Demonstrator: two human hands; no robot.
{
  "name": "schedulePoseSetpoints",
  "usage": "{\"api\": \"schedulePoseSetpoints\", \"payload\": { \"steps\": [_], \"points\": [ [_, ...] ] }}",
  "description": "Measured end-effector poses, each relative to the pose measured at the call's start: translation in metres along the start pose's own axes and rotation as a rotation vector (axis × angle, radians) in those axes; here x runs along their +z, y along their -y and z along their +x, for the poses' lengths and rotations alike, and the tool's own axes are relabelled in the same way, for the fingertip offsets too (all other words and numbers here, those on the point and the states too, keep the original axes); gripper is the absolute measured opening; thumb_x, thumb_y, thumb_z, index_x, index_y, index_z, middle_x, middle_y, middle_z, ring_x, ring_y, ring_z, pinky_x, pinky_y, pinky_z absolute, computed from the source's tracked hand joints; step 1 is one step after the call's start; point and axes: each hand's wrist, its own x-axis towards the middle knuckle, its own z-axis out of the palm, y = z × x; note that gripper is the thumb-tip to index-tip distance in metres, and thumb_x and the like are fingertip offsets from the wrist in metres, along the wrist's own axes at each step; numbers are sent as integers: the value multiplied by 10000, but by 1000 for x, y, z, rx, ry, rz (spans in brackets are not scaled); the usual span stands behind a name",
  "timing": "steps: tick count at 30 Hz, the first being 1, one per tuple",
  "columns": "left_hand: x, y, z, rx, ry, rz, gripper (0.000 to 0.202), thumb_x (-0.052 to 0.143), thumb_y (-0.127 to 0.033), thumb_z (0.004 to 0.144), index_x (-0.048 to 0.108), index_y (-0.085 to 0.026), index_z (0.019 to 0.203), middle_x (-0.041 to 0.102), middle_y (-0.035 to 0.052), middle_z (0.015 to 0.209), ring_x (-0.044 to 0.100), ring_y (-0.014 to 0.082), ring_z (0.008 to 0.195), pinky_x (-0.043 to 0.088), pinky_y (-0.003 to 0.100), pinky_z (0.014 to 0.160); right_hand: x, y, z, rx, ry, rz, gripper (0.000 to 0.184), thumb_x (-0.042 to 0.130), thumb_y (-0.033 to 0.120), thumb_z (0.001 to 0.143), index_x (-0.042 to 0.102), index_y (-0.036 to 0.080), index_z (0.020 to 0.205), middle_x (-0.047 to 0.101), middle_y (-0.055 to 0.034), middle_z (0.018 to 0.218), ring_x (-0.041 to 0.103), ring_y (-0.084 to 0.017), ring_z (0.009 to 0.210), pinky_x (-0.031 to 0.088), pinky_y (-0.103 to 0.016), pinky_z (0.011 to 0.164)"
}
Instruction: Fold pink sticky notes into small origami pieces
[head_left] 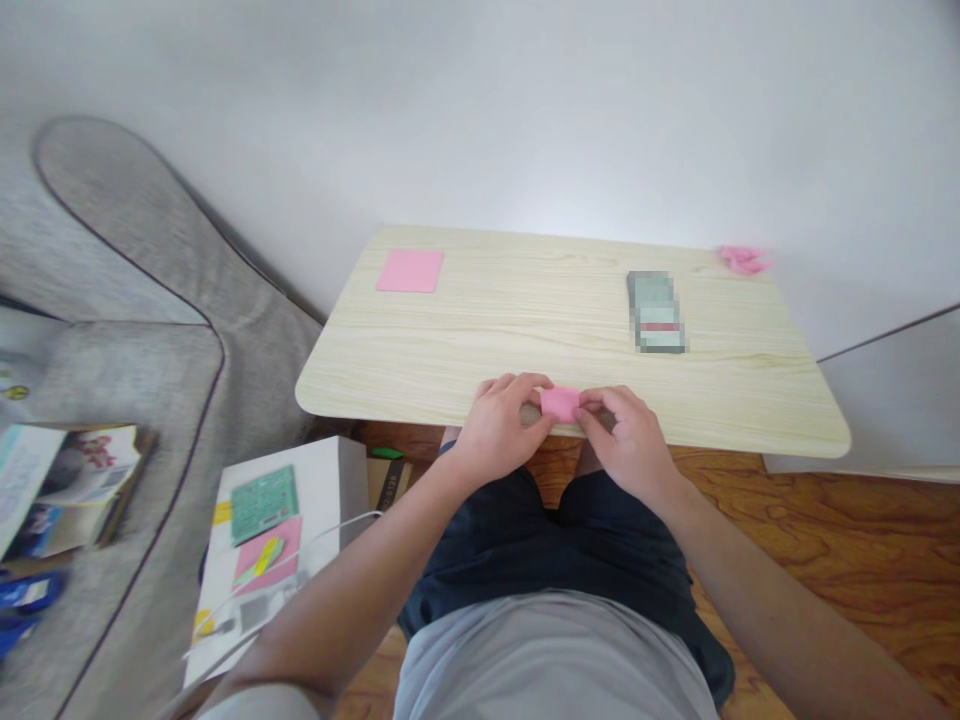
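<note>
The left hand (504, 425) and right hand (626, 435) pinched opposite ends of a small pink paper (560, 405), thumbs and fingers nearly closed; its long axis ran between them, at the near edge of the table (517, 310). Beyond lay a pink sheet (409, 271), left, and a crumpled pink piece (744, 260), right.

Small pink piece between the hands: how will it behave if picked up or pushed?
The pink piece is probably light, being small and thin-looking. Likely creases easily, as it resembles paper. Unlikely to roll, given its flattish, roughly rectangular shape.
</note>
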Motion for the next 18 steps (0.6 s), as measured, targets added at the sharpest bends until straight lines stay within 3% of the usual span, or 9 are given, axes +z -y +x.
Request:
{"api": "schedulePoseSetpoints", "payload": {
  "steps": [3,9,18],
  "points": [
    [-2,2,3,-34,-7,-6,366,683,-260,914,578,-261,1264,775,-9,1056,641,237,1163,399,449,1083,3,3,4,71,19,27,191,641,246,943,688,225,1128,764,-46,962,719,-228,909,528,-395,886],
    [-1,-1,7,-64,37,-18,391,692,-269,913,553,-270,1278,776,-9,1020,637,255,1157,403,462,1044,5,11,8,181,27,48,402,635,234,923,571,220,1320,756,-10,867,686,-190,724,509,-335,724],
    [9,-2,5,-99,-68,69,323,706,-303,917,599,-268,1220,765,21,1061,624,264,1120,415,464,1016,8,14,12,195,8,4,278,646,260,920,620,229,1195,744,-5,822,679,-180,688,505,-320,685]
  ]
}}
